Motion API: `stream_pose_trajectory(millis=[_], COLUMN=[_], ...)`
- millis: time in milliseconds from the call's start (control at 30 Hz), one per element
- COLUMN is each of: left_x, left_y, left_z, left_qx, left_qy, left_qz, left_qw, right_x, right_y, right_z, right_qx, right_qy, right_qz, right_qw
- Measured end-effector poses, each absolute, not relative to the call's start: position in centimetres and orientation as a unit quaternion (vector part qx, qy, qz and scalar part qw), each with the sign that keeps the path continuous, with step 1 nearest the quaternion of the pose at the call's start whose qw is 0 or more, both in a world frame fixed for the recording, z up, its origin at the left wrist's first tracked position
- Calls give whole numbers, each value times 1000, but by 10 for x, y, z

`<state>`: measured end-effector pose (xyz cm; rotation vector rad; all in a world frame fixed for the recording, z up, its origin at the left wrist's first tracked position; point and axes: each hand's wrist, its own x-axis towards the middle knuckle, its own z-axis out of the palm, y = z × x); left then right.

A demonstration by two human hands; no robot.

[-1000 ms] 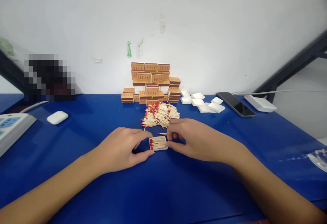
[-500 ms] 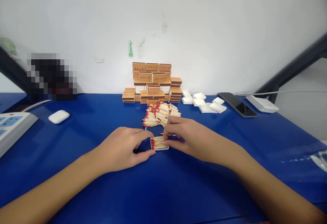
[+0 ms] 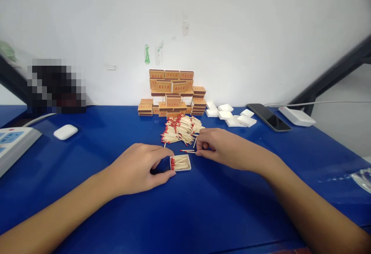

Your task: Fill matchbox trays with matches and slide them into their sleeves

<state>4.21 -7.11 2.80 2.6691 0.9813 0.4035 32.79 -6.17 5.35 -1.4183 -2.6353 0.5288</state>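
left hand is on the small white tray, thumb and forefinger spread around its left end, one tip at the far corner, one at the near corner, tray held between them. tray lies flat on the blue table, just in front of the person, open side up, with a layer of matches inside, red heads toward the left hand, bare ends to the right

right hand is past the tray's far right corner, clear of it, fingers curled, thumb tip close under the forefinger, right at the right end of two loose matches lying on the table; can't tell if the fingertips are clamped on one or only touching

match pile sits behind the tray, heads mostly left, a few sticks strayed at its edges, one of them leaning by the right hand's fingers. behind the pile, a stack of printed matchboxes in orange-brown stands near the white wall, several boxes high in the middle, lower at the sides

right of the stack: a loose group of white trays, then a dark phone lying flat, then a white box beside a cable. far left: a rounded white case and a power strip
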Motion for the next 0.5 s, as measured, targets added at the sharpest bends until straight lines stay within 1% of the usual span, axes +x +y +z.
stream_pose_trajectory(millis=[100,200,367,500], left_x=[42,42,45,45], left_y=[-72,-74,-77,-76], left_z=[29,30,31,31], left_qx=[922,928,936,932], left_qy=[336,318,297,306], left_qz=[140,145,146,145], left_qw=[132,128,123,128], right_x=[326,323,316,312], right_y=[-62,-63,-64,-64], right_z=[54,55,53,50], right_qx=[-451,-437,-437,-428], right_qy=[-873,-877,-879,-882], right_qz=[179,189,164,167], right_qw=[50,67,98,104])
